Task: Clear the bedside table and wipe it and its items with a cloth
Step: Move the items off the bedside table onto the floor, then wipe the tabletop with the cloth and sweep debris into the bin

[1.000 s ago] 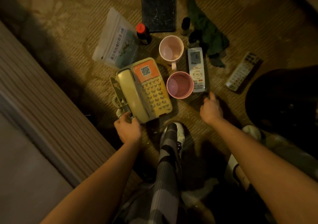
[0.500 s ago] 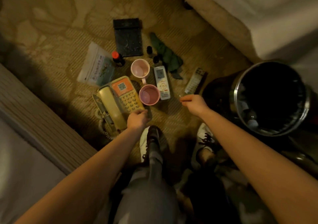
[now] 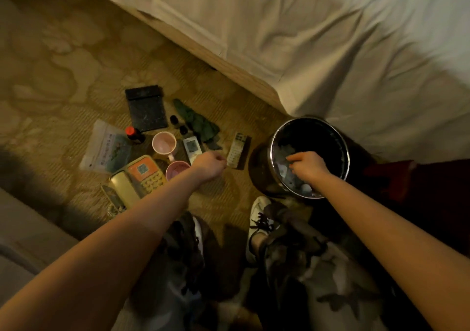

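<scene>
Bedside items lie on the carpet: a beige telephone [image 3: 137, 178], a pink mug [image 3: 164, 142], a pink mesh cup [image 3: 177, 169], a white remote [image 3: 192, 147], a grey remote [image 3: 236, 150], a green cloth [image 3: 201, 124], a black pad [image 3: 146, 108], a printed packet [image 3: 106, 147], a red-capped bottle [image 3: 132, 133] and two small dark bottles [image 3: 174, 120]. My left hand [image 3: 209, 164] hovers with curled fingers over the white remote's near end, with nothing visible in it. My right hand [image 3: 306, 165] hangs over the mouth of a round metal bin [image 3: 312, 134], fingers pointing down; whether it holds anything is unclear.
A bed with white sheets [image 3: 330, 50] runs along the right and top, close behind the bin. Another padded furniture edge [image 3: 25, 241] lies at the lower left. My feet in shoes [image 3: 259, 218] stand just below the items. The bin holds crumpled rubbish.
My view has swung right and pulled back. My right hand moved from beside the remotes to over the bin. My left hand left the telephone and shifted right toward the white remote.
</scene>
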The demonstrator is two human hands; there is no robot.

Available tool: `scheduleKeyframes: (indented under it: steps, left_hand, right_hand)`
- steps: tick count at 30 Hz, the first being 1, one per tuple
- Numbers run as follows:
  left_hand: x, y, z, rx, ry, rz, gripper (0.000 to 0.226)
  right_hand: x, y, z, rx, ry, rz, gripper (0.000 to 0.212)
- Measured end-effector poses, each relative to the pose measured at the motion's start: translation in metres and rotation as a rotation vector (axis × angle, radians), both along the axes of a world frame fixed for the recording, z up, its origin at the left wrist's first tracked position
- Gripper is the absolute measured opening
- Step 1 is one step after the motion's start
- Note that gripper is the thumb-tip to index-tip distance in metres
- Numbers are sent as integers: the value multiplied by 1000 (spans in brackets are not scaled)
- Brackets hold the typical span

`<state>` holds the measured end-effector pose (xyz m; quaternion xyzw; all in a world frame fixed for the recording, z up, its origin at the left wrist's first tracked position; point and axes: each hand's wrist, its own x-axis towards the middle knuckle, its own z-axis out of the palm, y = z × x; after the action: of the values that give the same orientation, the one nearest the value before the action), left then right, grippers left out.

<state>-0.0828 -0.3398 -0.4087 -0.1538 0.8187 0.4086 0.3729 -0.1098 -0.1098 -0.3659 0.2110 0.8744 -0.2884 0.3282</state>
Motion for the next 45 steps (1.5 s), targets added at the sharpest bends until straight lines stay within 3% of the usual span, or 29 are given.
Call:
scheduleKeyframes:
  steps: [2, 5, 9, 17, 22, 25, 32, 37, 39, 42, 45]
  left_hand:
    - [-12, -6, -13, -105, 20, -98, 30]
    - [-35, -13, -41, -211, -15, -195, 36]
    - [-61, -24, -95, -315, -60, -315, 40]
    - [-104, -16, -185, -454, -109, -608, 48]
    - [-113, -16, -228, -511, -172, -656, 52]
    - [-113, -21, -264, -531, -170, -532, 53]
    - [-106, -6, -202, -515, 49, -183, 39]
    - [-84, -18, -139, -377, 316, 148, 34]
    - [-71, -18, -100, -241, 368, 291, 34]
    - [-47, -12, -28, 87, 294, 526, 26]
    - [-17, 2, 44, 287, 248, 568, 3]
  right_hand:
    - [-7, -4, -13, -85, 2, -126, 41]
    - [-21, -12, -30, -91, 202, -270, 29]
    - [-29, -18, -58, 15, 307, -184, 17]
    - [-29, -34, -107, -14, 423, -197, 32]
    - [-26, -36, -116, -35, 509, -192, 26]
    - [-26, -35, -119, -46, 554, -152, 25]
    - [-26, -34, -116, -23, 566, -98, 24]
    - [-21, -36, -86, 37, 362, -100, 24]
    - [-9, -35, -62, -23, 322, -163, 21]
    - [21, -32, -18, -70, 266, -199, 22]
    - [54, -30, 30, -180, 96, -166, 31]
